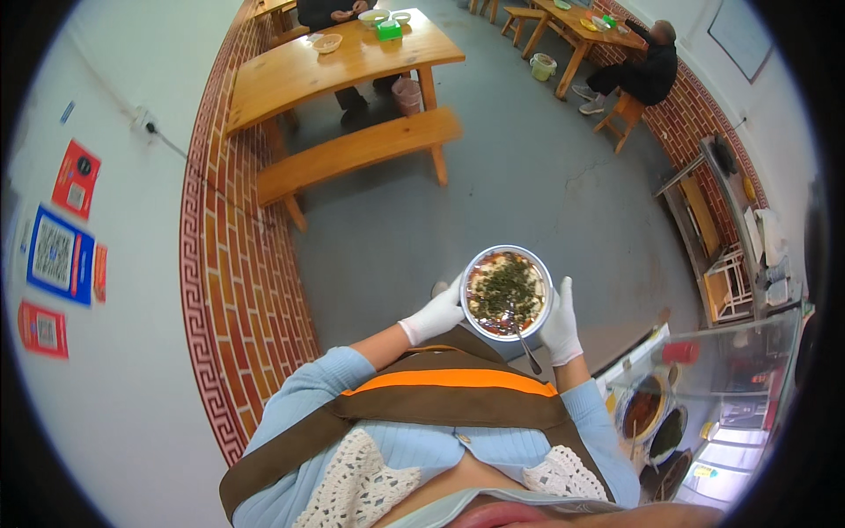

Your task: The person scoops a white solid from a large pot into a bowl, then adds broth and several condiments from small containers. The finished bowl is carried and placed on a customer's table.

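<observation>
Both my hands wear white gloves and hold a round bowl of food [506,293] in front of my apron. My left hand [437,315] grips the bowl's left side, and my right hand [562,325] supports its right side. Chopped dark green herbs cover pale white pieces in a reddish sauce. A metal spoon [529,350] stands in the food, its handle hanging over the near rim towards me. The fingers beneath the bowl are hidden.
Ahead on the left are a wooden bench [363,155] and a wooden table [343,63] where a person sits. Another person [643,66] sits on a stool at the far right. A glass-fronted counter [719,369] with food basins stands close by my right. A brick-patterned wall [241,297] runs along my left.
</observation>
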The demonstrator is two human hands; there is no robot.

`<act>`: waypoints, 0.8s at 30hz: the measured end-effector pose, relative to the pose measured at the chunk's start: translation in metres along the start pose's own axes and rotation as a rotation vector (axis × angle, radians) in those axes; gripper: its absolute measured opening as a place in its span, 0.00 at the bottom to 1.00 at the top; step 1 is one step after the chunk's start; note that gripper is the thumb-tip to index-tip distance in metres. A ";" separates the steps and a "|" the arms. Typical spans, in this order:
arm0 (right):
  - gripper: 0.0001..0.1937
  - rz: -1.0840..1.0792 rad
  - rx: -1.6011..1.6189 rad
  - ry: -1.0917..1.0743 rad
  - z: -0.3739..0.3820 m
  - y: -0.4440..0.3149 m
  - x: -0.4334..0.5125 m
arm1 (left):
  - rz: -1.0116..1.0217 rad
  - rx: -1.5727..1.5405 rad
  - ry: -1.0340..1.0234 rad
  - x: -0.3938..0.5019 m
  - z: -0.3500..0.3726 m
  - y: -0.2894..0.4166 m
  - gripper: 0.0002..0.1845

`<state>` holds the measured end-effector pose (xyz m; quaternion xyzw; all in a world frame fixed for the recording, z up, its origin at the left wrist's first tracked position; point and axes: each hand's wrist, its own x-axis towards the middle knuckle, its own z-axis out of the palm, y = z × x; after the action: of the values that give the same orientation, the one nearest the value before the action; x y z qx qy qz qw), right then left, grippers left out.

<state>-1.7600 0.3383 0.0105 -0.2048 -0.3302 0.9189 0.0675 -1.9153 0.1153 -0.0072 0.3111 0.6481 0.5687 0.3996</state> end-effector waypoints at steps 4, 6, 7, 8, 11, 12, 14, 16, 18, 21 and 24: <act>0.40 0.059 -0.010 -0.098 0.040 -0.043 0.132 | 0.019 -0.009 0.098 0.078 -0.087 0.016 0.45; 0.40 0.119 0.042 -0.059 0.062 -0.063 0.202 | -0.028 0.016 0.174 0.120 -0.129 0.024 0.45; 0.40 0.115 0.004 -0.102 0.073 -0.072 0.235 | 0.022 0.009 0.206 0.142 -0.152 0.028 0.45; 0.41 0.110 -0.037 -0.138 0.082 -0.082 0.268 | -0.025 0.012 0.238 0.163 -0.174 0.031 0.45; 0.40 0.168 -0.088 -0.137 0.111 -0.105 0.370 | 0.024 0.016 0.284 0.216 -0.244 0.041 0.44; 0.40 0.177 -0.071 -0.153 0.121 -0.110 0.404 | 0.027 0.017 0.304 0.235 -0.269 0.044 0.44; 0.40 0.189 -0.054 -0.176 0.143 -0.114 0.470 | 0.029 -0.010 0.323 0.273 -0.320 0.046 0.45; 0.39 0.201 -0.059 -0.172 0.164 -0.116 0.536 | -0.022 -0.014 0.332 0.312 -0.374 0.045 0.45; 0.39 0.203 -0.057 -0.175 0.185 -0.111 0.601 | 0.013 -0.051 0.362 0.348 -0.428 0.039 0.44; 0.41 0.153 -0.117 -0.160 0.217 -0.103 0.696 | 0.002 -0.088 0.374 0.399 -0.513 0.032 0.43; 0.45 0.160 -0.158 -0.138 0.246 -0.096 0.781 | 0.016 -0.106 0.319 0.446 -0.595 0.026 0.42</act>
<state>-2.5732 0.4720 -0.0159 -0.1712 -0.3883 0.9044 -0.0452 -2.6523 0.2115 -0.0351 0.2005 0.6699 0.6475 0.3029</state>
